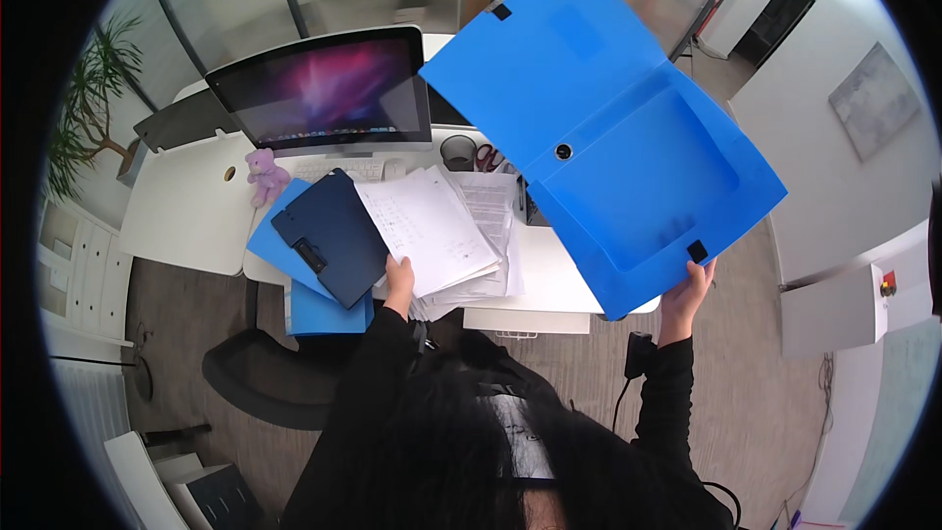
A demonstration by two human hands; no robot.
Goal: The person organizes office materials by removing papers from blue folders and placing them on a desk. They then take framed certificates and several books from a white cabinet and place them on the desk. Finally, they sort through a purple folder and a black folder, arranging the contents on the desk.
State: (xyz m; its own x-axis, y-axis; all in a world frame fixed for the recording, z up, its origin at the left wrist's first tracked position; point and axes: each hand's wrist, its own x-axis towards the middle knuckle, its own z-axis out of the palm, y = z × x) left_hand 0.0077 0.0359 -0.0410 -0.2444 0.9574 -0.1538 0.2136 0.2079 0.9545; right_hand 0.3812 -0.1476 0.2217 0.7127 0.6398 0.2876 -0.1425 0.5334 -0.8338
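Note:
My right hand (692,290) holds a large, open blue plastic file box (657,177) by its lower right edge, raised over the desk's right side with its inside facing me. My left hand (397,280) grips a loose stack of white papers (422,226) by its near left edge. Just left of that hand lie a dark clipboard (339,236) and blue folders (278,231). Behind the papers are a dark pen cup (458,150) and scissors (488,159), partly hidden by the box and sheets.
On the white desk (182,211) stand a monitor (314,88), a keyboard (334,167) and a purple teddy bear (265,177). A chair (260,383) is below the front edge. A plant (93,113) is at left, a white cabinet (829,319) at right.

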